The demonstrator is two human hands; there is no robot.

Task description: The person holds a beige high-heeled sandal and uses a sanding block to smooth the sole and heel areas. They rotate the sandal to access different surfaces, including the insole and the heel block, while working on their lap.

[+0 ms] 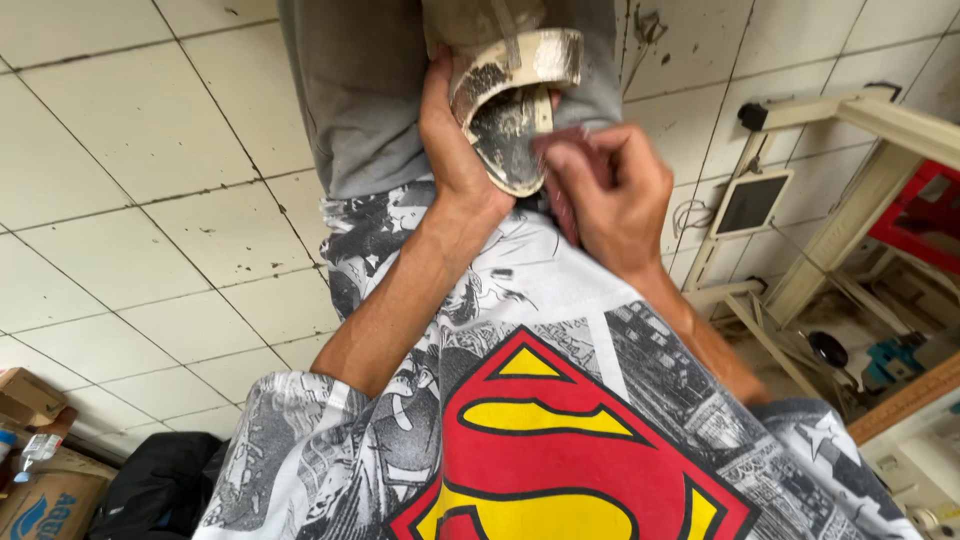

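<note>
A worn cream-coloured shoe [515, 70] rests on my lap, sole side up, its dark, dirty inside facing me. My left hand [452, 140] grips the shoe along its left edge, fingers wrapped round the heel end. My right hand [610, 195] is curled, its fingertips pinched at the shoe's near edge; whether it holds a small tool is hidden by blur. Grey trousers [350, 90] and a printed shirt [540, 400] fill the lower view.
White tiled floor [140, 180] lies to the left. A cream metal machine stand [850, 190] with a pedal and a red stool [925, 215] are at the right. Cardboard boxes [40, 470] and a black bag [160, 485] sit at lower left.
</note>
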